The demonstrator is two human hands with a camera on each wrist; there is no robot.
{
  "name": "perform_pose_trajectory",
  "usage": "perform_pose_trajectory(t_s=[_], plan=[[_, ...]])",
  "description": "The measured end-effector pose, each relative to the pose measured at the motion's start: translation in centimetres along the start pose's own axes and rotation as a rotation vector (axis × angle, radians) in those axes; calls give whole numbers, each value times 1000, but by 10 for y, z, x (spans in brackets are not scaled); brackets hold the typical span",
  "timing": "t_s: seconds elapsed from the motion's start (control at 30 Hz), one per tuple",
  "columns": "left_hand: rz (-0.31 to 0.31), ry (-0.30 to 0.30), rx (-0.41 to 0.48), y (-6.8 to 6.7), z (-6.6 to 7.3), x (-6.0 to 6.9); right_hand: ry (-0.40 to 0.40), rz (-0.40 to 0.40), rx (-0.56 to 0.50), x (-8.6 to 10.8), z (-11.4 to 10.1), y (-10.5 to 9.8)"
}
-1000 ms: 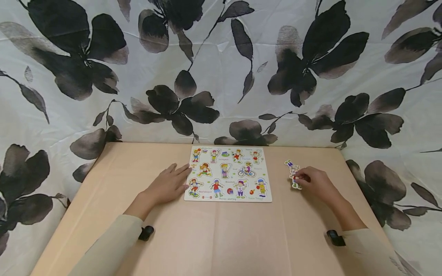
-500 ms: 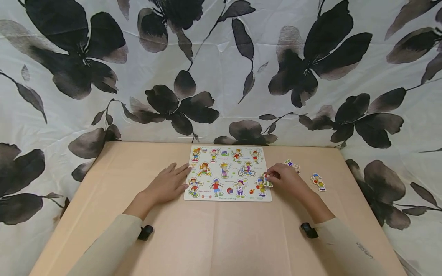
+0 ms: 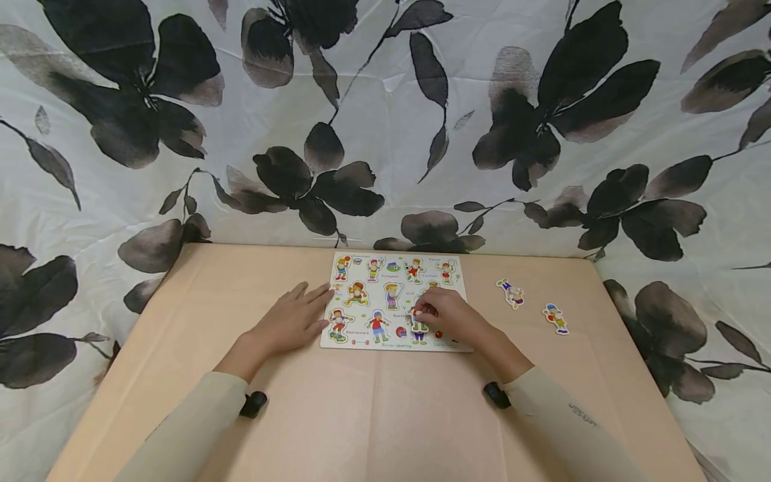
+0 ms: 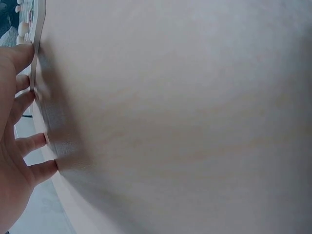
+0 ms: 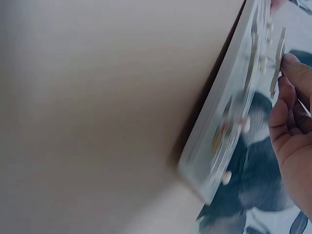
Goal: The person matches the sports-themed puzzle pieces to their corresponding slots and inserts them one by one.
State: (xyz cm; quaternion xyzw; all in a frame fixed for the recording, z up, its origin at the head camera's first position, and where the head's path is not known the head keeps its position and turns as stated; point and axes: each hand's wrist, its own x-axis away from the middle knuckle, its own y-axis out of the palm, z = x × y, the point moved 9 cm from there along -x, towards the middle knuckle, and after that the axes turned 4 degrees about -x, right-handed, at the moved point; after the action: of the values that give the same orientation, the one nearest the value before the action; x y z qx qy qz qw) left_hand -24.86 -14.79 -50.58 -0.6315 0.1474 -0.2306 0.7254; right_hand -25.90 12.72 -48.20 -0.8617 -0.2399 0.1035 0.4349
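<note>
The white puzzle board [image 3: 343, 346], printed with children doing sports, lies flat near the table's far edge. My left hand [image 3: 292, 320] rests at its left side, fingers spread and thumb touching the edge; the left wrist view shows the thumb [image 4: 22, 54] on the board's side. Over the board's lower right part, my right hand [image 3: 452, 313] pinches a figure-shaped puzzle piece [image 3: 417, 321] between thumb and fingers. In the right wrist view this piece [image 5: 278, 63] appears edge-on, raised above the board [image 5: 200, 151]. The right hand hides several pictures beneath it.
Two loose puzzle pieces lie right of the board: one child figure [image 3: 510, 293] closer in, another figure with a blue cap [image 3: 555, 318] farther right. Small round knobs [image 5: 226, 177] stick up from the board. A flowered cloth [image 3: 415, 140] hangs behind the tan table [image 3: 373, 415].
My right hand has picked up a puzzle piece from the table at the right and carried it left over the board. The left hand has stayed at the board's left edge.
</note>
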Motion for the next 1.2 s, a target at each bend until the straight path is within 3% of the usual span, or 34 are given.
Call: perform_pose_trajectory(t_s=[0.27,0.57,0.8,1.2], plan=[[2,11,-10,1,1,0,-110,-46,32,-19,-33,26],[5,26,-10,1,0,5,-165,-99,87,-30,-61,53],[10,39,-7,1,0,7,-144,-127,131,-34,-67,67],[3,26,3,1,-1,8,-153,-148,166,-32,-74,66]])
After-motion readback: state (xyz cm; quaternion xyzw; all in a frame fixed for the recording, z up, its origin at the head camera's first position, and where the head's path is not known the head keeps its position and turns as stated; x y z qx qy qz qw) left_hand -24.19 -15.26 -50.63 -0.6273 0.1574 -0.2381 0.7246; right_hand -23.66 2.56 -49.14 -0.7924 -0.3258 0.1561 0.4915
